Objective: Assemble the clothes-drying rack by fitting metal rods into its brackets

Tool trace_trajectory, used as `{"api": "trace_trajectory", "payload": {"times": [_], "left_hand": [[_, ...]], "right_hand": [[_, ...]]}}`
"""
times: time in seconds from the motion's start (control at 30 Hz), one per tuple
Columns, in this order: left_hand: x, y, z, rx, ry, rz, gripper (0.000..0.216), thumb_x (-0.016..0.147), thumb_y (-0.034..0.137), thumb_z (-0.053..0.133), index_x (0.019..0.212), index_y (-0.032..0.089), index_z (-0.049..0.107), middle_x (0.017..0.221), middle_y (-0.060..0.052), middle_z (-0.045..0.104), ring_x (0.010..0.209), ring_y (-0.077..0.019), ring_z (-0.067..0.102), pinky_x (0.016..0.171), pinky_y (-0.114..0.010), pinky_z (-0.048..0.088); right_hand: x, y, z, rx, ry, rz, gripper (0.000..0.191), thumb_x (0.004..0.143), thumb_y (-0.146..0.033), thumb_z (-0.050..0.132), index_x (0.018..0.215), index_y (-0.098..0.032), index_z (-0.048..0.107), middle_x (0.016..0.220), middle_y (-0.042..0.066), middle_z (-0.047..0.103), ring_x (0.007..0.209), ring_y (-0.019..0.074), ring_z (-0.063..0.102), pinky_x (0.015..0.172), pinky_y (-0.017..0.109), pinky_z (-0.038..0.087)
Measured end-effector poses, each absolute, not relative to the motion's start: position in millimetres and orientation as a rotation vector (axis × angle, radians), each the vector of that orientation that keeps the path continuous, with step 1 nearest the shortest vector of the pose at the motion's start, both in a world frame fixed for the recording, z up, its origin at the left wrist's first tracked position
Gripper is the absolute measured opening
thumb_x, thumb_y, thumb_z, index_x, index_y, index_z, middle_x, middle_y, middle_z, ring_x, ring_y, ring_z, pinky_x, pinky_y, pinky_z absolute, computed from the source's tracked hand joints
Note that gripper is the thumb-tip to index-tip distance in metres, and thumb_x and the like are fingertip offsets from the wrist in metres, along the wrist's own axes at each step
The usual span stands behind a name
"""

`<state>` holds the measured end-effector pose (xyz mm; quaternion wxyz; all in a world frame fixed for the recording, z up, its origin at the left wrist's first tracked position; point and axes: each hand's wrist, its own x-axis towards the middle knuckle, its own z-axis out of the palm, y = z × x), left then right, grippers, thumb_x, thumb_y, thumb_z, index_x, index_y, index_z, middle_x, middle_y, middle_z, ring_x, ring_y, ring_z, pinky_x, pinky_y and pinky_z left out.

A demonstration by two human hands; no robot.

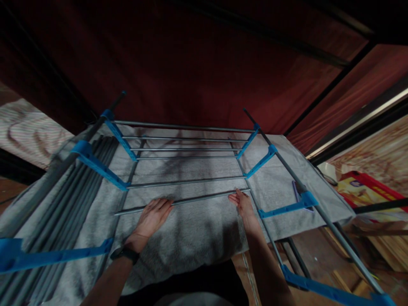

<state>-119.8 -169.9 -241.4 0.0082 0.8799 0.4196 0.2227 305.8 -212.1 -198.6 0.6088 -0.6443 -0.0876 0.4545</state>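
A dim indoor space, seemingly a lived-in room in a home. A dark red fabric curtain (191,68) hangs from a slim black bar frame (330,89). A soft, grey, towel-like cloth (178,244) covers a broad flat surface. At left lies a rumpled, pale striped cloth (32,121); at right, a glossy red-and-yellow printed package (369,193) sits above a brownish floor (318,253).

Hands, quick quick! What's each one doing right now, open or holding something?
Left hand: closed, holding the grey rod left of its middle.
Right hand: closed, holding the same rod near its right end.
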Motion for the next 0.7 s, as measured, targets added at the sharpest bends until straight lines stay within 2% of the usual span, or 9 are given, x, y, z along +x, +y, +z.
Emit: {"api": "trace_trajectory", "payload": {"times": [0.17,0.3,0.57,0.7], "left_hand": [[-119.4,-171.0,-240.4,2.711,1.321,0.642,0.041,0.120,0.034,0.052,0.132,0.026,0.091,0.120,-0.013,0.091,0.115,-0.0330,0.082,0.112,-0.049,0.064],[-119.6,-170.8,-237.1,2.718,1.299,0.652,0.041,0.120,0.034,0.052,0.131,0.026,0.091,0.116,-0.013,0.091,0.113,-0.0325,0.082,0.112,-0.049,0.064],[-118.8,-170.2,-236.2,2.710,1.274,0.678,0.041,0.123,0.037,0.052,0.132,0.026,0.090,0.117,-0.013,0.091,0.113,-0.0331,0.082,0.112,-0.049,0.065],[-116.5,-170.5,-235.8,2.719,1.310,0.682,0.042,0.123,0.039,0.051,0.132,0.026,0.090,0.118,-0.014,0.091,0.114,-0.0337,0.083,0.111,-0.049,0.065]], "right_hand": [[302.7,-212.8,-195.6,-1.542,-0.207,1.084,0.045,0.092,-0.055,0.103,0.077,-0.029,0.068,0.072,0.007,0.082,0.069,0.0268,0.081,0.072,0.040,0.071],[299.2,-213.6,-195.0,-1.546,-0.229,1.070,0.048,0.092,-0.056,0.105,0.077,-0.029,0.069,0.074,0.006,0.083,0.069,0.0268,0.081,0.073,0.040,0.071],[300.6,-213.9,-198.8,-1.535,-0.221,1.073,0.044,0.089,-0.047,0.109,0.075,-0.028,0.070,0.072,0.004,0.082,0.067,0.0253,0.080,0.074,0.039,0.071],[304.6,-213.8,-200.6,-1.523,-0.209,1.100,0.037,0.090,-0.039,0.104,0.076,-0.029,0.072,0.072,0.005,0.082,0.067,0.0252,0.081,0.075,0.039,0.073]]}}
